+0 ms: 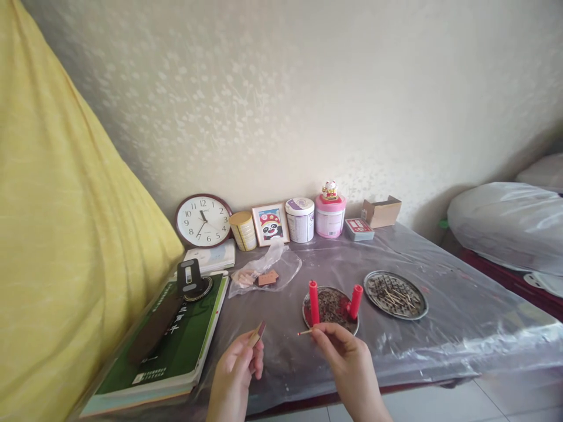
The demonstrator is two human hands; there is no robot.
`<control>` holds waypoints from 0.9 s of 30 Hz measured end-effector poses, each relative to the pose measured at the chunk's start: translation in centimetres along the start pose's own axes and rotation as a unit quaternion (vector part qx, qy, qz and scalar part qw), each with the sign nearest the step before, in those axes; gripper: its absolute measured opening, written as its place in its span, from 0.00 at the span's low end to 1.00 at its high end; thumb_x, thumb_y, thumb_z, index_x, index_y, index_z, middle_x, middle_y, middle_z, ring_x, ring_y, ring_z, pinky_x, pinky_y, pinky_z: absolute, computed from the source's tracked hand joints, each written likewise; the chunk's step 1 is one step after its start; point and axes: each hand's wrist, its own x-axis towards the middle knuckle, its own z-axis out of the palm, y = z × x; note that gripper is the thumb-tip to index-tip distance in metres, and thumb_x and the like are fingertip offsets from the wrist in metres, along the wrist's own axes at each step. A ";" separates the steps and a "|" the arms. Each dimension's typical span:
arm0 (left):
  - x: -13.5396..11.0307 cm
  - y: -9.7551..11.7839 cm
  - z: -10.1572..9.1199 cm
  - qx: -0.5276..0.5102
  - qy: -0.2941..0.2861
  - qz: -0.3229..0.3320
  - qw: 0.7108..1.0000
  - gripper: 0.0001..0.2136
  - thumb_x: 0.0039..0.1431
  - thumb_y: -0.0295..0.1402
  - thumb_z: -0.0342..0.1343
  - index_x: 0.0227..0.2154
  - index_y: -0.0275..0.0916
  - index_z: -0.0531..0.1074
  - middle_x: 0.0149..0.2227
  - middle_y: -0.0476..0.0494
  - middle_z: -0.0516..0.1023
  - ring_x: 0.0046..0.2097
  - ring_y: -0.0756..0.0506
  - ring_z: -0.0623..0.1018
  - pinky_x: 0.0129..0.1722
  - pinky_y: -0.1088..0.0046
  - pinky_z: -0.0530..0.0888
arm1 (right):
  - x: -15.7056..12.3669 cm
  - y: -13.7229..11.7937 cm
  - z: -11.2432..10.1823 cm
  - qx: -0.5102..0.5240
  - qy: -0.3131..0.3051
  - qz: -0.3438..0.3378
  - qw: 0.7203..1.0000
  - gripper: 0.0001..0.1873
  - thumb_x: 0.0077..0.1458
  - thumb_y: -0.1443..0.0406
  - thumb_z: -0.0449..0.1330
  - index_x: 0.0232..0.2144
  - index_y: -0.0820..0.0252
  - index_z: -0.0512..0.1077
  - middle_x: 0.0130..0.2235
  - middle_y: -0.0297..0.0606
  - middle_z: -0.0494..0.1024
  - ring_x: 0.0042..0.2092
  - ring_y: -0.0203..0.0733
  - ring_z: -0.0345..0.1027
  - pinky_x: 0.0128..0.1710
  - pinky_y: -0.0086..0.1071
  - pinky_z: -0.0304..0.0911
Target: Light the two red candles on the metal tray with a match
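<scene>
My left hand (pixel 241 360) is closed around a small matchbox (pixel 257 334), its dark striking side facing right. Between the fingertips of my right hand (pixel 341 349) is a match (pixel 304 333), its red head pointing left toward the matchbox but apart from it. No flame shows on it. Just behind my right hand lies a round metal tray (pixel 329 296) with dark residue. Two red candles stand on it, the left candle (pixel 314 302) upright and the right candle (pixel 356 302) leaning slightly; neither shows a flame.
Several matchsticks lie on a second round tray (pixel 378 284) to the right. Behind are a clear plastic bag (pixel 285 261) with small boxes, a clock (pixel 203 221), a panda picture (pixel 271 225) and tubs. A green book (pixel 176 340) lies left, beside a yellow curtain (pixel 79 205).
</scene>
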 end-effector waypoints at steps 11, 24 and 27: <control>0.9 0.1 -0.3 -0.077 0.085 -0.002 0.993 0.18 0.48 0.45 0.62 0.36 0.36 0.80 0.25 0.46 0.72 0.23 0.50 0.64 0.19 0.74 0.64 | 0.6 -0.5 -0.5 0.041 0.016 0.014 0.999 0.17 0.50 0.50 0.62 0.26 0.58 0.76 0.24 0.34 0.74 0.28 0.39 0.65 0.27 0.25 0.59; 1.0 1.1 -0.4 -0.101 0.131 -0.006 0.986 0.17 0.43 0.45 0.65 0.31 0.36 0.79 0.24 0.45 0.74 0.23 0.49 0.65 0.18 0.74 0.65 | 0.5 -0.8 -0.6 0.013 0.002 0.023 1.000 0.19 0.52 0.50 0.59 0.22 0.59 0.72 0.23 0.32 0.69 0.28 0.38 0.61 0.26 0.26 0.55; 1.1 1.1 -0.5 -0.103 0.138 -0.014 0.985 0.17 0.43 0.46 0.65 0.29 0.36 0.79 0.24 0.45 0.74 0.24 0.49 0.66 0.19 0.73 0.66 | 0.5 -0.7 -0.5 0.015 -0.001 0.026 1.000 0.19 0.53 0.50 0.58 0.22 0.59 0.72 0.23 0.32 0.68 0.27 0.38 0.60 0.27 0.26 0.55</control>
